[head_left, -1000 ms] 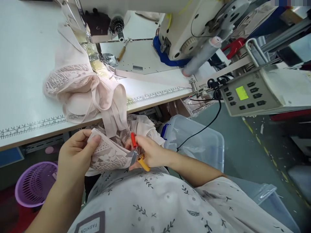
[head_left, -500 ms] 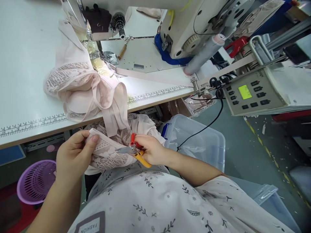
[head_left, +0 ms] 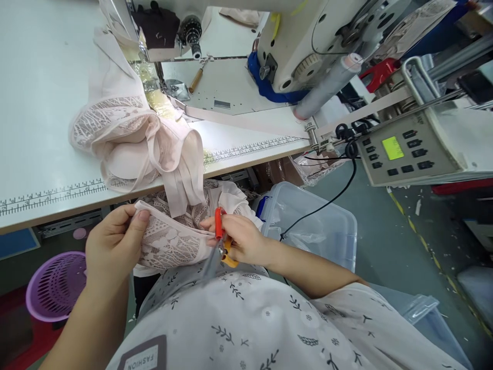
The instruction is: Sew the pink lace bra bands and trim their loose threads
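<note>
My left hand (head_left: 115, 244) pinches the corner of a pale pink lace garment (head_left: 169, 241) between thumb and fingers, below the table edge. My right hand (head_left: 244, 237) is closed round a pair of scissors (head_left: 219, 252) with one red and one yellow handle. The blades point down toward my shirt and look blurred. Fingertips of the same hand touch the garment's right end, so its edge runs stretched between both hands. On the table, a pale pink bra (head_left: 131, 139) with lace-trimmed cups lies bunched under the needle area, its straps and band hanging over the edge.
A sewing machine (head_left: 296, 46) stands at the back, with a wooden-handled tool (head_left: 195, 81) on its bed. A control box (head_left: 408, 149) sits at right. Below are a clear plastic bin (head_left: 319, 216) and a purple basket (head_left: 57, 288). A black cable (head_left: 331, 198) hangs at right.
The scissors have turned in my right hand, their blades swinging from pointing left across the lace to pointing down. Right fingertips now reach the garment's edge. My left hand has shifted slightly left.
</note>
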`<move>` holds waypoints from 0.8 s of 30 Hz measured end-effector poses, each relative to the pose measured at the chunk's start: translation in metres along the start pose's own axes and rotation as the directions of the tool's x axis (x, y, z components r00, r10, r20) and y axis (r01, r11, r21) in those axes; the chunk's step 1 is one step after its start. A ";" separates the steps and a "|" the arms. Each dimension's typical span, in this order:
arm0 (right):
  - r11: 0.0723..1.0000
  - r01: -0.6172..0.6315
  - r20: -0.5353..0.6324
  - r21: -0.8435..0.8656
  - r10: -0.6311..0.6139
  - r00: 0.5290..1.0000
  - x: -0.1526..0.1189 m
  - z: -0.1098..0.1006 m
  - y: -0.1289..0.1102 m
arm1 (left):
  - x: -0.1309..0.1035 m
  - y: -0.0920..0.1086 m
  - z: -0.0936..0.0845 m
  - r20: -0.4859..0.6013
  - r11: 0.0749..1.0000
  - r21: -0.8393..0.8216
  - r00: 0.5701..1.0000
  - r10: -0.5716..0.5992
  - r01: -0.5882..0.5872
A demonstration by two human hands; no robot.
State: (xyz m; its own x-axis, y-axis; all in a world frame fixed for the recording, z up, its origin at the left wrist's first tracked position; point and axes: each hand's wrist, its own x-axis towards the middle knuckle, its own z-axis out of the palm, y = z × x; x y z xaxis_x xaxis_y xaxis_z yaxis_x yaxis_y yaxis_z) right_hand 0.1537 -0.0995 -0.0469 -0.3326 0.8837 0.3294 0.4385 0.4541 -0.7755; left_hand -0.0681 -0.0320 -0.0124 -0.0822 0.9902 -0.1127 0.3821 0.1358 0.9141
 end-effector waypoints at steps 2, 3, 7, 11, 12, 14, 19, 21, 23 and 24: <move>1.000 0.019 -0.009 -0.003 -0.019 1.000 -0.003 -0.001 0.001 | -0.001 0.000 0.000 0.012 0.999 -0.044 1.000 -0.010 0.011; 1.000 0.004 0.012 -0.012 -0.004 1.000 -0.003 -0.001 0.001 | -0.002 0.000 -0.001 0.021 0.998 -0.058 1.000 -0.007 0.008; 0.987 -0.163 0.128 -0.004 0.163 0.978 -0.002 -0.002 0.000 | -0.004 -0.003 -0.002 0.011 0.995 -0.100 1.000 -0.002 0.003; 0.952 -0.292 0.136 0.093 0.278 0.951 -0.002 -0.002 -0.003 | -0.003 -0.009 -0.005 0.011 0.994 -0.108 1.000 -0.019 0.020; 0.944 -0.313 0.121 0.106 0.300 0.946 -0.002 -0.003 -0.003 | -0.003 -0.010 -0.005 0.017 0.993 -0.118 1.000 -0.026 0.028; 0.929 -0.351 0.102 0.116 0.341 0.935 -0.002 -0.003 -0.005 | -0.003 -0.011 -0.007 0.022 0.989 -0.145 0.999 -0.039 0.042; 0.912 -0.379 0.109 0.157 0.365 0.925 0.000 -0.003 -0.007 | -0.006 -0.010 -0.007 -0.048 0.978 -0.210 0.999 -0.005 -0.006; 0.913 -0.369 0.100 0.171 0.357 0.929 0.001 -0.004 -0.007 | -0.006 -0.010 -0.008 -0.031 0.974 -0.223 0.999 0.023 -0.029; 0.914 -0.367 0.102 0.173 0.354 0.930 0.002 -0.005 -0.008 | -0.005 -0.010 -0.011 -0.010 0.972 -0.225 0.998 0.069 -0.070; 0.914 -0.368 0.107 0.173 0.354 0.929 0.002 -0.006 -0.007 | -0.004 -0.011 -0.013 0.003 0.970 -0.224 0.996 0.095 -0.091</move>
State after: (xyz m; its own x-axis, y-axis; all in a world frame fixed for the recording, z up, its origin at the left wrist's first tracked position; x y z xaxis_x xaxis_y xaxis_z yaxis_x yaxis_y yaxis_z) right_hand 0.1545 -0.1006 -0.0374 -0.2434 0.9696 -0.0261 0.3785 0.0701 -0.9229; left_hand -0.0835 -0.0377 -0.0167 -0.0426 0.9987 -0.0270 0.1718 0.0340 0.9845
